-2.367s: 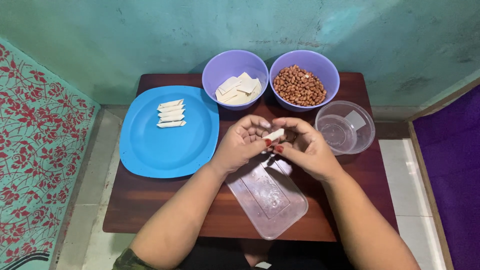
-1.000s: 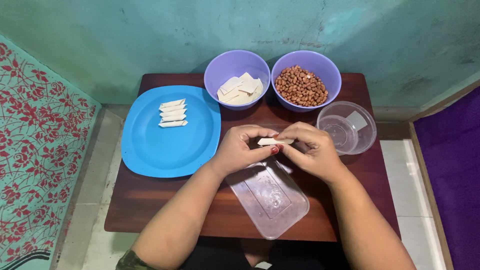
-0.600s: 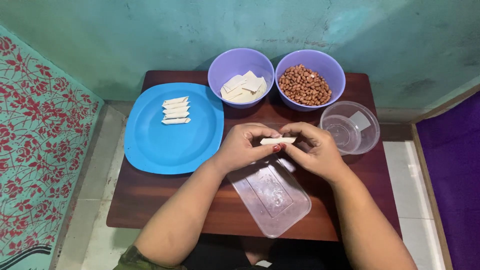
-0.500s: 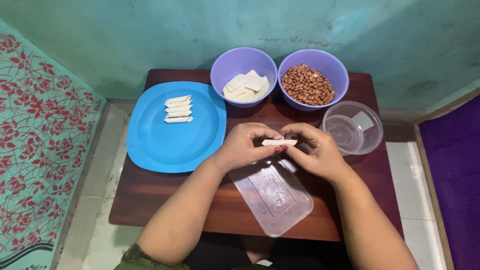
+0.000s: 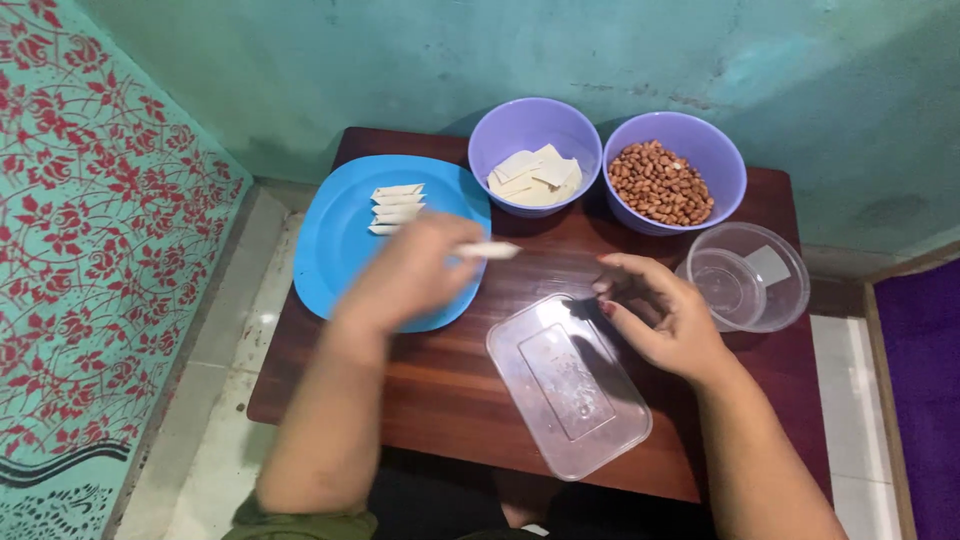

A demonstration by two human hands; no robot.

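Blue plastic plate [image 5: 345,250] sits at the left end of the dark wooden counter [image 5: 450,390], with a short row of small pale rolled pieces [image 5: 396,208] lined up on its far half. Over the plate's near right edge hovers the left hand [image 5: 405,275], blurred, its fingers drawn together and pinching one end of a thin white rolled wrapper [image 5: 487,251]; the roll sticks out to the right, level, just past the plate's rim and above the bare wood. Behind it, toward the wall, a purple bowl [image 5: 535,125] holds a pile of flat pale wrapper sheets [image 5: 535,177].

Nearer the person, a clear rectangular plastic lid [image 5: 568,383] lies flat and slanted on the counter, its near corner reaching the counter's front edge. The right hand [image 5: 665,315] hangs just above the lid's far right corner, loosely curled and half open, with thumb and fingertips apart and nothing between them; whether it brushes the lid I cannot tell. It is well apart from the left hand.

Further right, a second purple bowl [image 5: 715,150] is filled with brown peanuts [image 5: 660,183], and just in front of it stands a clear round plastic tub [image 5: 745,277], close to the right hand's knuckles.
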